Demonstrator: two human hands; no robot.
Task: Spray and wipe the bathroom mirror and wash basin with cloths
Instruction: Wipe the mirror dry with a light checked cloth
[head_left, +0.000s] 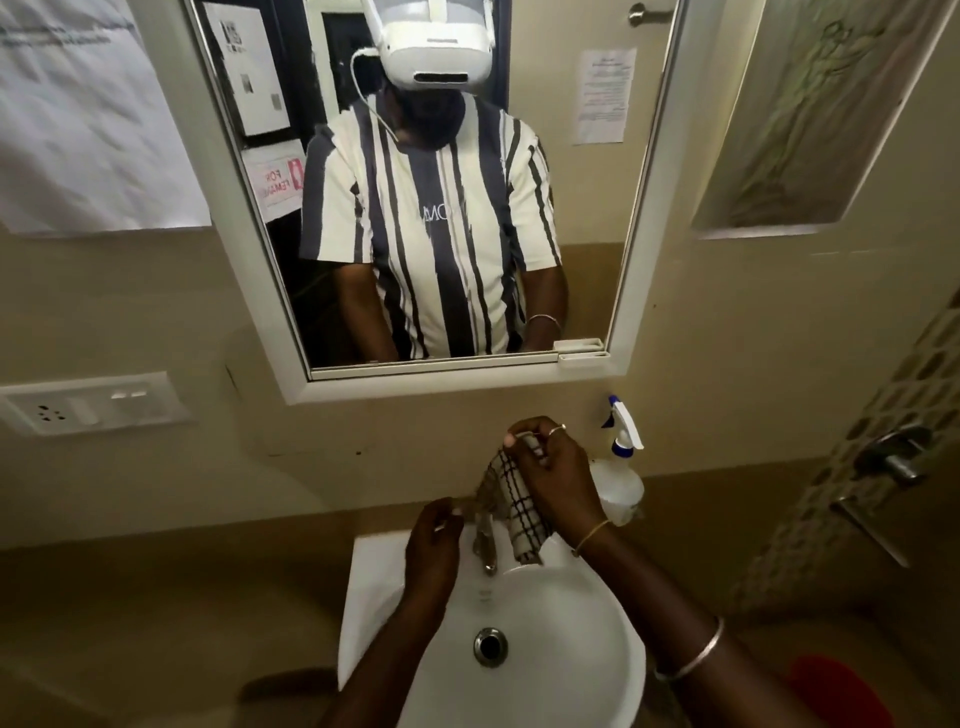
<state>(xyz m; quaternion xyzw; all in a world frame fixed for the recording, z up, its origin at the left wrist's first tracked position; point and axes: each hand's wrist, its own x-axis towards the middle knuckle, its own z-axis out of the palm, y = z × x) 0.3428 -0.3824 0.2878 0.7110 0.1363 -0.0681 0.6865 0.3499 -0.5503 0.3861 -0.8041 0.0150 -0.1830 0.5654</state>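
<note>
- Checked cloth (515, 501): hangs in a loose bunch from the right hand (556, 475), above the back of the wash basin (571, 654). Its lower end trails beside the tap (485, 543).
- Right hand: thumb and fingers are closed on the cloth's upper end, so it is gripping the cloth.
- Left hand (434, 532): hovers just left of the tap with its fingers curled. I cannot tell whether it holds anything or touches the cloth.
- Handling, cloth: light and limp, probably thin woven cotton. It won't hold a shape, so it should be bunched or folded into the palm for a firm wiping pad. A corner pinch would only let it flap.
- Spray bottle (621, 488): stands upright at the basin's back right corner, just behind the right wrist. It is translucent plastic with a blue-and-white trigger head. Judged light and tippy, and slippery if wet, so it is best taken round the neck under the trigger.
- Mirror (582, 218): white-framed, on the wall directly above the basin. It is rigid glass and should only need flat, even pressure.
- In the way: the tap rises where the cloth hangs and could snag it. The bottle sits close enough to the right arm to be knocked over.
- Around: a switch plate (88, 402) and a paper notice (78, 104) on the left wall, a shower valve (893, 457) to the right, and a drain (490, 646) in the bowl.
</note>
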